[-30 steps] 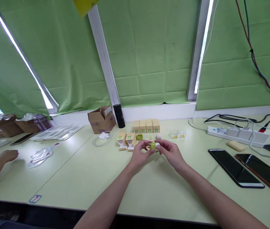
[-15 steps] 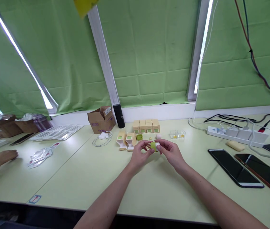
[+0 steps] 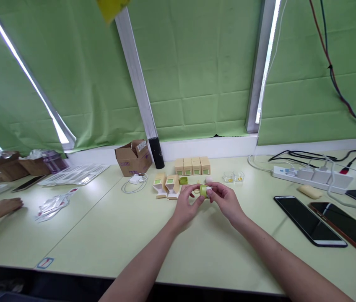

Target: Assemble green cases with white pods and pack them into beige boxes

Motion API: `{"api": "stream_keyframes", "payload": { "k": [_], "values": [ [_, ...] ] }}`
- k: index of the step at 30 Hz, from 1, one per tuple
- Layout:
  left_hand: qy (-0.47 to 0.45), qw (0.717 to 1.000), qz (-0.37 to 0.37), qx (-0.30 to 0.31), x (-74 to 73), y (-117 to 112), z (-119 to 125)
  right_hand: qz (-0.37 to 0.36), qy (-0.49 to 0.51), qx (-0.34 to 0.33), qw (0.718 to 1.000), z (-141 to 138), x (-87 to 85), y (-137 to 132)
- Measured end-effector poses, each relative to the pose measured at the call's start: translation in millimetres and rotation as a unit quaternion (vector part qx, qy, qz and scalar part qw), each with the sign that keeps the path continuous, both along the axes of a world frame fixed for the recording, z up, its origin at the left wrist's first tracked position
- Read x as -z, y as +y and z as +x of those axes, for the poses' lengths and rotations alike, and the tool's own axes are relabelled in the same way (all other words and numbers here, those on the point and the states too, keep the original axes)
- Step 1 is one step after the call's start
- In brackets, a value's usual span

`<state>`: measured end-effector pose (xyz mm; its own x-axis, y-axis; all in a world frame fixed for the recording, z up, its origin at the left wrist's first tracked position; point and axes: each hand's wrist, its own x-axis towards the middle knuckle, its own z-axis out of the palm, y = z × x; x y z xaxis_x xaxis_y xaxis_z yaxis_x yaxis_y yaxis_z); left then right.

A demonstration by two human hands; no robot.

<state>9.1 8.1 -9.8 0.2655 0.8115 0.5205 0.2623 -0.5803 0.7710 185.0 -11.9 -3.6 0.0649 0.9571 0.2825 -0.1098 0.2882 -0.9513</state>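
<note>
Between my hands, just above the table, is a small light-green cylindrical piece [image 3: 203, 191] with a white part at its right side. My left hand [image 3: 188, 204] pinches its green side with thumb and fingers. On the other side, the fingers of my right hand [image 3: 227, 202] are closed on the white end. Beyond my left hand lie a small green square tray [image 3: 183, 180] and two opened cardboard boxes [image 3: 172, 184] with green windows. A whitish piece [image 3: 209, 179] sits behind the fingers, and two clear cups [image 3: 233, 177] with yellow bits stand to the right.
Several closed small boxes [image 3: 192, 166] form a row at the back. A carton [image 3: 133, 158], black bottle [image 3: 156, 152] and white charger [image 3: 136, 179] are left of them. Phones [image 3: 310, 220] and a power strip [image 3: 311, 179] lie right. Another person's hand [image 3: 9, 205] rests far left.
My fingers have shifted slightly around the green piece, which has turned a little and shows more of its green side. The other things on the table stay where they were.
</note>
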Motion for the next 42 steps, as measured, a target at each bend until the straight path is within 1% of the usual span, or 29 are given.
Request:
{"api": "stream_keyframes", "payload": {
  "k": [3, 7, 12, 14, 17, 20, 23, 27, 31, 34, 39, 42],
  "values": [
    [0.005, 1.0, 0.028, 0.013, 0.4, -4.3, 3.6, -0.005, 0.013, 0.0, 1.0, -0.5, -0.8, -0.8],
    [-0.018, 0.999, 0.045, 0.015, 5.0, -7.2, 9.3, -0.007, 0.029, 0.006, 1.0, -3.7, 0.0, -2.3],
    [-0.026, 0.998, 0.058, 0.021, 8.1, -6.0, 11.3, -0.012, 0.05, -0.019, 0.998, -8.3, 4.3, -2.5],
    [-0.035, 0.998, 0.049, 0.021, 7.8, -4.3, 10.8, 0.003, 0.035, -0.02, 0.999, -8.3, 5.3, -3.0],
    [-0.073, 0.997, 0.016, 0.026, 6.9, -1.1, 10.0, 0.039, -0.049, 0.003, 0.998, -6.3, 5.2, -5.2],
    [-0.125, 0.991, -0.017, 0.048, 5.3, 1.4, 9.6, 0.09, -0.147, 0.051, 0.984, -3.7, 4.8, -8.2],
    [-0.161, 0.982, -0.062, 0.074, 3.5, 1.8, 9.7, 0.15, -0.225, 0.086, 0.959, -2.1, 6.2, -10.2],
    [-0.181, 0.969, -0.131, 0.108, 2.5, 1.5, 9.5, 0.215, -0.312, 0.108, 0.919, -0.8, 9.4, -11.1],
    [-0.196, 0.956, -0.167, 0.138, 3.3, 3.0, 8.9, 0.262, -0.366, 0.122, 0.885, 0.5, 11.6, -10.5],
    [-0.204, 0.953, -0.175, 0.143, 3.1, 3.7, 9.0, 0.277, -0.377, 0.127, 0.875, 1.0, 12.9, -9.4],
    [-0.201, 0.95, -0.188, 0.146, 1.5, 2.5, 8.8, 0.274, -0.385, 0.124, 0.873, 1.2, 15.2, -7.2],
    [-0.226, 0.935, -0.215, 0.167, 2.4, 3.2, 6.7, 0.278, -0.388, 0.119, 0.871, 1.6, 16.9, -5.7]
  ]
}}
